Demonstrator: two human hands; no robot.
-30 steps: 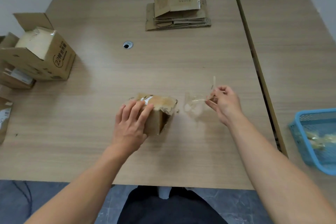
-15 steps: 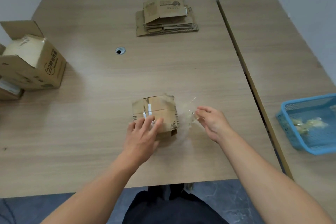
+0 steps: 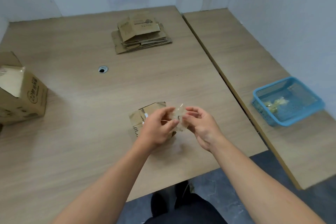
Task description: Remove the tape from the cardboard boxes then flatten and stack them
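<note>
left hand (image 3: 157,127) left the box (image 3: 145,114), joining right hand (image 3: 199,124) on tape (image 3: 180,114).

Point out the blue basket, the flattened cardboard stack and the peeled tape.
blue basket (image 3: 298,117), head view, near wall.
flattened cardboard stack (image 3: 141,30), head view, top sheet.
peeled tape (image 3: 179,113), head view, crumpled middle.
</note>
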